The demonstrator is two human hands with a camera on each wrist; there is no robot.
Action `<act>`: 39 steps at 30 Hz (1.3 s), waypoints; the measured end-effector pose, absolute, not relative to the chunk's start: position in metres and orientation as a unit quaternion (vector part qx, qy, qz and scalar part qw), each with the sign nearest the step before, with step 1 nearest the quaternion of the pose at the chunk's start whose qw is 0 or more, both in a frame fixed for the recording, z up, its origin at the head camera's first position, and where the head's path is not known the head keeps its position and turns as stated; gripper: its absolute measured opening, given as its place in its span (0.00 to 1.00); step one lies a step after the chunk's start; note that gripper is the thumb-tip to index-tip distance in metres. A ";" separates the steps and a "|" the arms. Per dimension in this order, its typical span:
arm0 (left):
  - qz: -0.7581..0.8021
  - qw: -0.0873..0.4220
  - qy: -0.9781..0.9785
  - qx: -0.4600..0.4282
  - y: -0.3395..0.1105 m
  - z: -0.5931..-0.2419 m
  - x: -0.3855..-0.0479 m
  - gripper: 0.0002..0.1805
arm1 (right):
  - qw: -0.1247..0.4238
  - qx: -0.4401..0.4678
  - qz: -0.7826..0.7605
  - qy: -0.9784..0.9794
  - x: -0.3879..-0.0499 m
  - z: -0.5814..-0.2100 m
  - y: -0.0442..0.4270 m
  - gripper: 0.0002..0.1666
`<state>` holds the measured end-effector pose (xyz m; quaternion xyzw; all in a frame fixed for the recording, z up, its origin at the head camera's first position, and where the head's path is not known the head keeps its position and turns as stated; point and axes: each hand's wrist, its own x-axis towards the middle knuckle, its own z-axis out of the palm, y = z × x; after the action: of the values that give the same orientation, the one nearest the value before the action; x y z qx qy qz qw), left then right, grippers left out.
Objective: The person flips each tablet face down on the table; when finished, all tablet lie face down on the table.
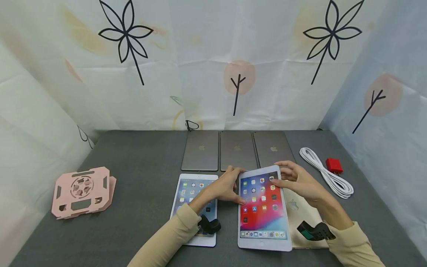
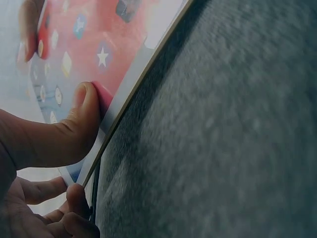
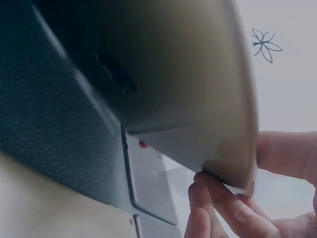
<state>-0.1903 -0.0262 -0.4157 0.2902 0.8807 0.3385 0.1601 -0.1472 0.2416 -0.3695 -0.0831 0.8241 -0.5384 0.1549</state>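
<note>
Both hands hold a white-framed tablet [image 1: 263,239], its lit screen showing app icons on a red and blue background. My left hand [image 1: 227,187] grips its upper left edge, thumb on the screen and fingers at the edge in the left wrist view. At the upper right corner, my right hand [image 1: 298,181] pinches it between thumb and fingers. In the right wrist view the tablet's gold back [image 3: 193,74] is tilted up off the table. A gold tablet [image 1: 301,226] lies face down beside it, partly covered. Under my left forearm lies another lit white tablet [image 1: 181,187].
Three grey tablets, the left [image 1: 201,154], middle [image 1: 237,150] and right one [image 1: 273,150], lie face down along the back. At right are a coiled white cable [image 1: 321,171] and a red charger block [image 1: 333,165]. A pink folding stand [image 1: 81,204] sits at left.
</note>
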 end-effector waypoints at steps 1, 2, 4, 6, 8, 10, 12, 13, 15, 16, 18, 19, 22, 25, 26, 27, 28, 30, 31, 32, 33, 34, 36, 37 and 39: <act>0.339 0.161 0.880 0.291 -0.023 -0.416 -0.190 0.53 | 0.149 -0.084 -0.536 0.827 -0.146 -0.369 0.243 0.40; 0.341 0.162 0.879 0.291 -0.021 -0.416 -0.189 0.53 | 0.142 -0.086 -0.534 0.829 -0.145 -0.368 0.244 0.40; 0.342 0.162 0.878 0.294 -0.015 -0.417 -0.188 0.53 | 0.131 -0.086 -0.533 0.832 -0.144 -0.367 0.246 0.39; 0.342 0.163 0.877 0.297 -0.011 -0.418 -0.188 0.53 | 0.124 -0.086 -0.533 0.833 -0.142 -0.366 0.247 0.39; 0.342 0.166 0.875 0.299 -0.007 -0.420 -0.187 0.53 | 0.121 -0.083 -0.534 0.833 -0.142 -0.365 0.247 0.39; 0.342 0.168 0.874 0.301 -0.003 -0.421 -0.187 0.53 | 0.119 -0.079 -0.532 0.835 -0.141 -0.364 0.247 0.39; 0.342 0.170 0.872 0.305 0.001 -0.421 -0.187 0.53 | 0.114 -0.077 -0.526 0.839 -0.140 -0.364 0.247 0.39; 0.341 0.171 0.872 0.307 0.002 -0.421 -0.187 0.53 | 0.111 -0.074 -0.522 0.842 -0.139 -0.363 0.247 0.39; 0.339 0.172 0.872 0.309 0.005 -0.421 -0.186 0.53 | 0.106 -0.070 -0.515 0.848 -0.138 -0.362 0.246 0.39; 0.337 0.173 0.873 0.309 0.006 -0.421 -0.186 0.53 | 0.103 -0.068 -0.512 0.850 -0.138 -0.361 0.245 0.39; 0.334 0.175 0.874 0.307 0.007 -0.422 -0.185 0.53 | 0.103 -0.066 -0.509 0.852 -0.137 -0.360 0.244 0.39; 0.334 0.177 0.874 0.305 0.008 -0.422 -0.185 0.52 | 0.104 -0.067 -0.510 0.851 -0.137 -0.359 0.243 0.39; 0.337 0.181 0.874 0.300 0.007 -0.423 -0.184 0.53 | 0.106 -0.076 -0.515 0.847 -0.137 -0.357 0.242 0.39; 0.343 0.185 0.872 0.297 0.006 -0.423 -0.184 0.53 | 0.107 -0.090 -0.519 0.843 -0.137 -0.357 0.240 0.38; 0.345 0.185 0.871 0.296 0.006 -0.423 -0.184 0.53 | 0.108 -0.093 -0.521 0.841 -0.137 -0.357 0.240 0.38; 0.346 0.185 0.871 0.295 0.006 -0.423 -0.184 0.53 | 0.108 -0.094 -0.523 0.840 -0.138 -0.357 0.239 0.38; 0.347 0.186 0.871 0.295 0.006 -0.423 -0.185 0.53 | 0.109 -0.095 -0.524 0.840 -0.138 -0.357 0.237 0.38; 0.348 0.185 0.870 0.295 0.005 -0.424 -0.186 0.54 | 0.108 -0.097 -0.527 0.837 -0.138 -0.356 0.235 0.37; 0.349 0.185 0.870 0.296 0.005 -0.425 -0.186 0.54 | 0.108 -0.097 -0.528 0.837 -0.138 -0.356 0.234 0.37; 0.349 0.185 0.869 0.297 0.004 -0.425 -0.186 0.54 | 0.107 -0.096 -0.529 0.836 -0.138 -0.356 0.232 0.37; 0.349 0.185 0.869 0.299 0.004 -0.425 -0.186 0.54 | 0.107 -0.097 -0.528 0.837 -0.138 -0.356 0.231 0.37; 0.348 0.185 0.868 0.302 0.003 -0.425 -0.186 0.54 | 0.106 -0.098 -0.528 0.837 -0.138 -0.355 0.229 0.37; 0.347 0.183 0.867 0.306 0.002 -0.425 -0.187 0.54 | 0.106 -0.100 -0.528 0.837 -0.138 -0.355 0.226 0.37; 0.346 0.182 0.867 0.309 0.002 -0.425 -0.187 0.55 | 0.107 -0.100 -0.528 0.836 -0.138 -0.354 0.224 0.38; 0.345 0.180 0.866 0.313 0.001 -0.425 -0.188 0.55 | 0.108 -0.102 -0.531 0.834 -0.139 -0.354 0.220 0.38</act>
<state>-0.1879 0.0008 -0.4250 0.3128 0.8663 0.3453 0.1802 -0.1390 0.2202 -0.3540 -0.1019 0.8344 -0.5308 0.1078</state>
